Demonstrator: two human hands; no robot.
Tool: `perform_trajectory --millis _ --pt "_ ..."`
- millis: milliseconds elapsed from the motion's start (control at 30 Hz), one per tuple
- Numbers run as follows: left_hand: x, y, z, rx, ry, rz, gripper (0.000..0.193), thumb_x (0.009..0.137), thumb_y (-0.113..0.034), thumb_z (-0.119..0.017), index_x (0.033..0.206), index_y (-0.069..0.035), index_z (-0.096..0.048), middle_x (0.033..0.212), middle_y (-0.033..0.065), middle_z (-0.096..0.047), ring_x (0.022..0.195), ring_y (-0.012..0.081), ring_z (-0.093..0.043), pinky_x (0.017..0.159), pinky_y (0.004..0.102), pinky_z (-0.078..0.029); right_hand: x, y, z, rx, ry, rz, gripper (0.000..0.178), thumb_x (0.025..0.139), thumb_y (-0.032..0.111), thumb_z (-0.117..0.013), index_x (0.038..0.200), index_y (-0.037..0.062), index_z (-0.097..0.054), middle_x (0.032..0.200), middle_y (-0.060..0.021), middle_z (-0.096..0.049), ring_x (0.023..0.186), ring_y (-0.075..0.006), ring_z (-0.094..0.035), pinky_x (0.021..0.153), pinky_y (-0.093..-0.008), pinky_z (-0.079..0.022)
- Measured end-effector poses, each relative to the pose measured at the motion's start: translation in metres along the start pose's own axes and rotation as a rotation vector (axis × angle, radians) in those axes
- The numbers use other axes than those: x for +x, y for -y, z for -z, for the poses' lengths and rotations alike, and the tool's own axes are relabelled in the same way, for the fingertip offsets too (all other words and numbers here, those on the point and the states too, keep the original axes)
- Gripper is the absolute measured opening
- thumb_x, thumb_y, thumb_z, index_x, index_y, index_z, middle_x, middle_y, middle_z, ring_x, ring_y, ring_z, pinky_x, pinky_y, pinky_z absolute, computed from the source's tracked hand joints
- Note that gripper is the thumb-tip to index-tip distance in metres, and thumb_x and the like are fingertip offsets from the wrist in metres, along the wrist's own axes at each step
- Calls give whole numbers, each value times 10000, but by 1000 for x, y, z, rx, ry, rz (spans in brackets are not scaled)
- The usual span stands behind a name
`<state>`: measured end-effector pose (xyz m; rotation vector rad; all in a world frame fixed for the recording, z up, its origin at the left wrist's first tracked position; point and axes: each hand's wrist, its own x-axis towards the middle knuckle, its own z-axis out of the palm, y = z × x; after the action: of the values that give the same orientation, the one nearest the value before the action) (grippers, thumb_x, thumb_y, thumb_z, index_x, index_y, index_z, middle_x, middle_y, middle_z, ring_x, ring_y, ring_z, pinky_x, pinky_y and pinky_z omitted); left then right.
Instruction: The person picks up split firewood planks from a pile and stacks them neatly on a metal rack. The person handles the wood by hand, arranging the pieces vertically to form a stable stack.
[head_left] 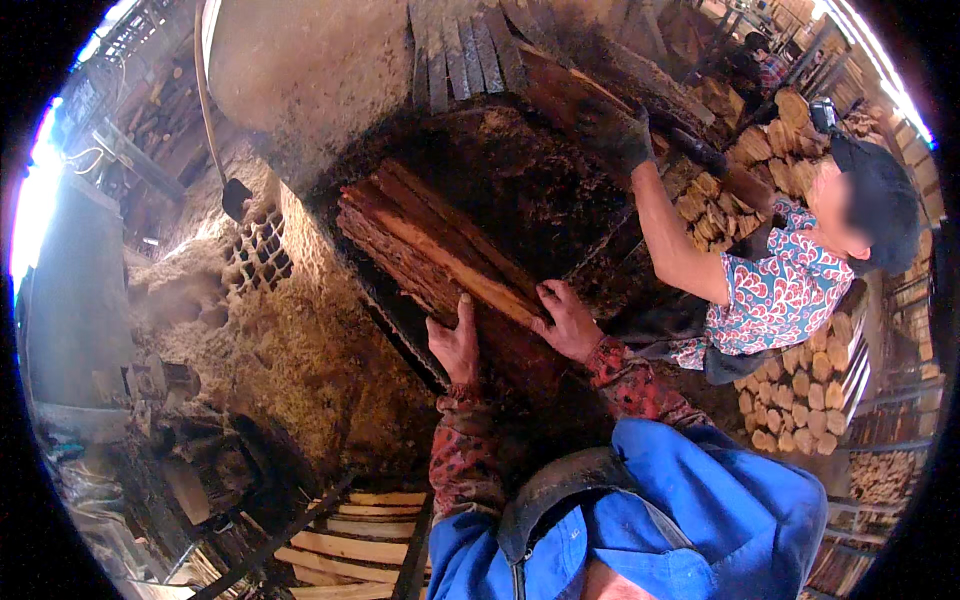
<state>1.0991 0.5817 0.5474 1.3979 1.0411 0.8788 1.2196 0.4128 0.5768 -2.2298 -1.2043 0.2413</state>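
Sawdust heap [300,350] left of plank bundle [440,250]

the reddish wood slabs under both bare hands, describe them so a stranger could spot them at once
Start at the big pale rounded wall at the top of the head view, then drop to the dark sawdust-strewn bed below it. The reddish wood slabs lie there as a slanted bundle, with the left hand and right hand pressed on their near end. Unlike the short pale stacked logs at the right, they are long, flat and red-brown.

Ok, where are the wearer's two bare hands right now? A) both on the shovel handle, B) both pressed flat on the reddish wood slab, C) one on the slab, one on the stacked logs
B: the left hand and right hand both lie flat on the reddish wood slab, fingers spread.
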Motion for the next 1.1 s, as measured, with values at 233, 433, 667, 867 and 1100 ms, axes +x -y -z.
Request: perform_trajectory --millis 233,433,667,867,1100 --pt "1 -3 -5 80 -15 80 934 821 -455 -758 1337 211 -356 1281 338 -524 1194 409 -535 933 506 -478 9 -2 6 19 22 -16 594 851 268 -681 1286 -96 -500 1302 -231 -449 1216 -394 -460 1035 -421 -414" --pt "3 -8 -8 -55 44 101 843 837 -411 -752 1309 185 -390 1279 281 -533 1180 355 -524 949 463 -468 11 -2 10 64 26 -38 598 856 276 -680 1283 -102 -498 1295 -233 -452 1189 -390 -483 1020 -416 -429" --pt "9 16 -19 7 -44 25 434 920 -218 -686 1168 126 -591 1151 164 -663 1043 207 -611 914 362 -477 16 -2 15 30 0 -13 592 848 256 -697 1285 -92 -501 1295 -230 -456 1184 -389 -490 1017 -416 -427" --pt "15 43 -13 -75 62 131 1048 806 -514 -749 1376 225 -274 1385 379 -402 1314 438 -415 1049 497 -408 15 4 21 31 -3 -13 580 846 239 -706 1282 -85 -503 1290 -220 -462 1192 -379 -489 1016 -403 -426" --pt "11 21 -18 -64 58 104 1033 812 -491 -751 1366 239 -276 1378 380 -413 1318 430 -415 1076 480 -376 12 -6 18 35 -28 -10 599 828 256 -705 1287 -72 -502 1287 -223 -462 1178 -388 -490 1014 -419 -439"
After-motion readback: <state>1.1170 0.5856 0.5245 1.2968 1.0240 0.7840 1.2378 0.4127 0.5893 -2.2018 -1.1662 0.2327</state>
